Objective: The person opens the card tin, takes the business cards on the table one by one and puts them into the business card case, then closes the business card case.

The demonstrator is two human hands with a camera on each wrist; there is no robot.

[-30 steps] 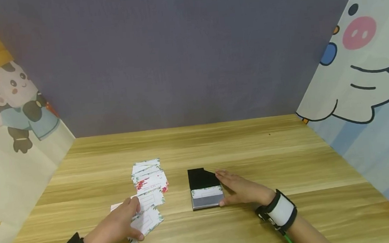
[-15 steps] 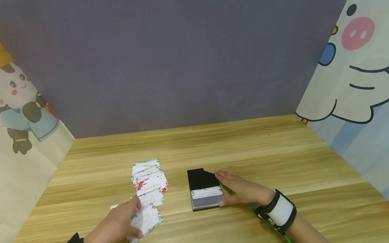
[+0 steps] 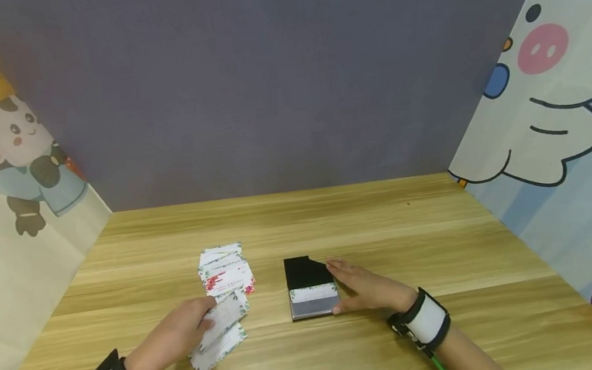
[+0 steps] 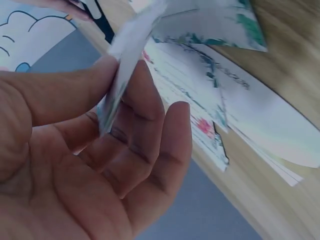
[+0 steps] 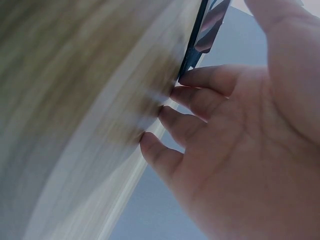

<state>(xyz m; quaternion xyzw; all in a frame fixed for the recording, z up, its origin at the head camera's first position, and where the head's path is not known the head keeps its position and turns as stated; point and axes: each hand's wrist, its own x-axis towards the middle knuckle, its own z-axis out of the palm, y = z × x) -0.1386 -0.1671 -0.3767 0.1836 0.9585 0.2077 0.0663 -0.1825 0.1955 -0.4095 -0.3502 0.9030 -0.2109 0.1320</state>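
Note:
My left hand [image 3: 179, 333] pinches a white card [image 3: 224, 317] between thumb and fingers, at the left of the table. In the left wrist view the card [image 4: 131, 55] stands nearly edge-on, lifted off the others. Beneath it lies another leaf-bordered card [image 3: 221, 351]. Beyond the hand is a spread of overlapping cards [image 3: 224, 265], one with red flowers. At the centre a card case [image 3: 314, 308] lies with its black lid [image 3: 303, 272] folded back and a card [image 3: 313, 293] inside. Along the case's right side rests my right hand [image 3: 368, 289], fingers extended, thumb at the near corner.
The wooden table [image 3: 412, 239] runs back to a grey panel [image 3: 266, 87]. Cartoon-printed sheets stand at the left [image 3: 41, 231] and right [image 3: 556, 203]. A green cable [image 3: 441, 369] trails from the right wrist strap [image 3: 428, 320].
My left hand has closed its thumb and fingers on a card and tilted it up from the cards beneath. The right hand and the case stay in place.

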